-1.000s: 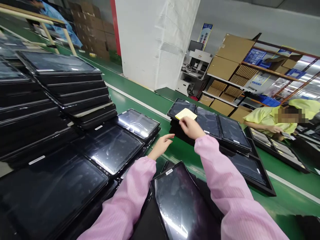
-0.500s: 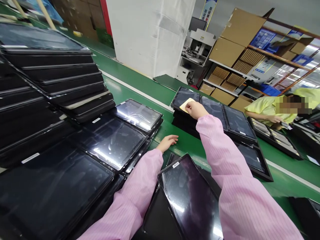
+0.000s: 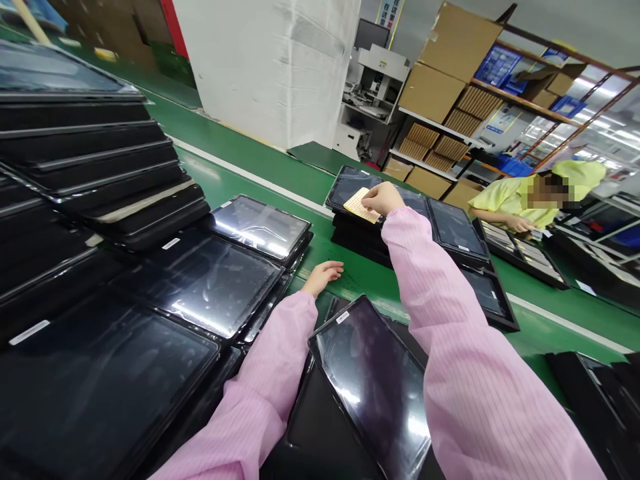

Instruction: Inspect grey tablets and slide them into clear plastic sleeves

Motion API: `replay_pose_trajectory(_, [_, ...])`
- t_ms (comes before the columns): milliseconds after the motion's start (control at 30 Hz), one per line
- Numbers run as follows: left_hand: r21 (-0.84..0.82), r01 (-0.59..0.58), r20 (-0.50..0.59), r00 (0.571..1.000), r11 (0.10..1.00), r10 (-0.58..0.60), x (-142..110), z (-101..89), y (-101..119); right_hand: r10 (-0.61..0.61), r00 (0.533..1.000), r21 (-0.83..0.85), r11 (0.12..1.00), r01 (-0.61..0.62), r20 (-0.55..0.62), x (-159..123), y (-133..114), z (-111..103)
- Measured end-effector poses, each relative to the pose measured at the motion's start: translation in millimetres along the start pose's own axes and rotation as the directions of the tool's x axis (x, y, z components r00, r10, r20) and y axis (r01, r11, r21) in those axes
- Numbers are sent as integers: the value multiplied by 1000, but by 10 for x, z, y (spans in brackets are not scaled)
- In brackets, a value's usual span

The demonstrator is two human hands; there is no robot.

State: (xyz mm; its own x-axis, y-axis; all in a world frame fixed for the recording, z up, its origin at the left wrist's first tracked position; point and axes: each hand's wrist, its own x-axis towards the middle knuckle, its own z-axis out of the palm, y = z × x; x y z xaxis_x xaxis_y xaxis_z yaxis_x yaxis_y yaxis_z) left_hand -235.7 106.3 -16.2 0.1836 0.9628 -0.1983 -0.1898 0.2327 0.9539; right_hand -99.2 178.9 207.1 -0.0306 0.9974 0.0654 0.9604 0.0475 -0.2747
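My right hand pinches a small yellow sheet of tiny red stickers by its edge. The sheet is over the front corner of a dark screen panel in a tray; I cannot tell whether it touches the panel. My left hand hovers over the green bench, fingers stretched out and nothing in them. Below it, between my pink sleeves, a glossy screen panel with a white label lies slanted on black trays.
Piled trays with screen panels fill the left, and a taller leaning stack rises behind them. At the right, a person in yellow works over trays of parts. Cardboard boxes stand on shelving beyond a white pillar.
The view has shifted a little, so most things sit further left. The sticker sheet in my right hand has turned and shows more of its face. My left hand stays outstretched.
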Motion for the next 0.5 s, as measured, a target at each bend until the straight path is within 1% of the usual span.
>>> replay_pose_trajectory(67, [-25, 14, -24, 1000, 1000, -14, -40, 11, 55, 12, 997, 36, 999, -10, -75, -212, 113, -98])
replay_pose_trajectory(133, [-38, 23, -50, 998, 999, -25, -79, 31, 112, 20, 992, 55, 998, -13, -127, -536, 290, -174])
replay_pose_trajectory(200, [-37, 28, -76, 997, 999, -31, -124, 49, 175, 18, 993, 62, 998, -11, -118, -979, 517, -194])
replay_pose_trajectory(233, [-31, 28, -90, 995, 999, -31, -157, 51, 209, 13, 996, 65, 998, -8, -86, -1240, 640, -177])
replay_pose_trajectory(300, [-3, 30, -118, 993, 1000, -30, -264, 29, 277, 6, 1000, 58, 998, -6, -1, -1807, 890, -90])
replay_pose_trajectory(367, [46, 38, -148, 988, 998, -31, -447, -27, 330, 6, 999, 43, 999, -8, 51, -2377, 1122, 56])
replay_pose_trajectory(433, [112, 59, -183, 982, 992, -38, -715, -94, 354, 19, 998, 24, 1000, -21, 61, -2880, 1311, 232])
replay_pose_trajectory(500, [196, 99, -201, 978, 976, -59, -1045, -133, 361, 33, 998, 5, 999, -34, 54, -3270, 1439, 405])
